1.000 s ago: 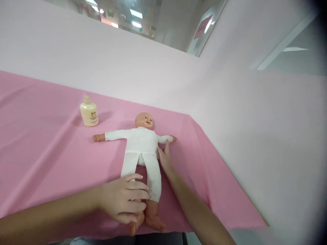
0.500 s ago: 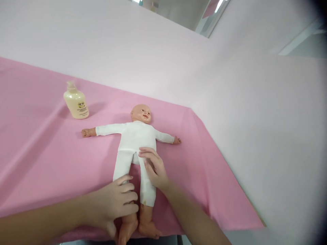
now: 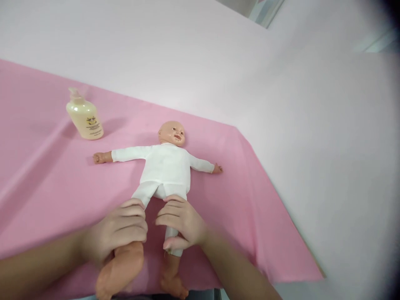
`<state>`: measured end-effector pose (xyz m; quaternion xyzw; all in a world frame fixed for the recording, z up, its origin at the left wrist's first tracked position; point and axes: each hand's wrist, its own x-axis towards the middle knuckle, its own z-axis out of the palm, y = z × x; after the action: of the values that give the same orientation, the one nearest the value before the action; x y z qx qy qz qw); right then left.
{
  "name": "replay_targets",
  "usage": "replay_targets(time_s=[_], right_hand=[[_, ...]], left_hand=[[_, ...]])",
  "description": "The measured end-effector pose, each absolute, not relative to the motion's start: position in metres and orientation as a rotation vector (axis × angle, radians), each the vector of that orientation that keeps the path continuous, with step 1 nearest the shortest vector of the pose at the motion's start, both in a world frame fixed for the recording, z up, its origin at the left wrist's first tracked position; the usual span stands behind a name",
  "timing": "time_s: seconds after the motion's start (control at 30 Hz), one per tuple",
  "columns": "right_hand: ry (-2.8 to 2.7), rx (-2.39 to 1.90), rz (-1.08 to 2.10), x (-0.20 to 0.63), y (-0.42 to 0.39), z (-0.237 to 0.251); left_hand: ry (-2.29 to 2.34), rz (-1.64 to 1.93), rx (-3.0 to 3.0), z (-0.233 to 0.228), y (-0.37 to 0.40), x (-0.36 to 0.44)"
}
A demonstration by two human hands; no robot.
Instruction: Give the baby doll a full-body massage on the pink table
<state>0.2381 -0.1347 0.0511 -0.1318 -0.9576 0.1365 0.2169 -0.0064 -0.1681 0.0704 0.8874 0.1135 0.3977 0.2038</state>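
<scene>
One baby doll lies face up in the head camera's view, on a table covered with pink cloth. Its bald head points toward the pale wall and its feet toward the person, near the cloth's front edge. Both arms are stretched out sideways, and it wears a white long-sleeved top with white trousers.

The left hand is closed around the doll's leg on the left, fingers wrapped over the white trouser fabric. That leg angles outward, with its bare lower part showing below the hand. The right hand lies over the other leg, its fingers loosely curved across the thigh and its thumb apart from them, close to the trouser cuff. I cannot tell whether it grips the leg or only rests there. A small brownish mark shows at that cuff.

Beyond the doll's outstretched arm on the left, well apart from both hands, stands a pale yellow pump bottle with a printed label. The corner of a framed panel shows at the top.
</scene>
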Motion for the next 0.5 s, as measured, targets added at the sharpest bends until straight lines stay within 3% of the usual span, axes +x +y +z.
replay_targets(time_s=[0.5], right_hand=[[-2.650,-0.317,0.321,0.231,-0.145,0.054]], left_hand=[[0.379,1.212,2.183,0.066,-0.171,-0.005]])
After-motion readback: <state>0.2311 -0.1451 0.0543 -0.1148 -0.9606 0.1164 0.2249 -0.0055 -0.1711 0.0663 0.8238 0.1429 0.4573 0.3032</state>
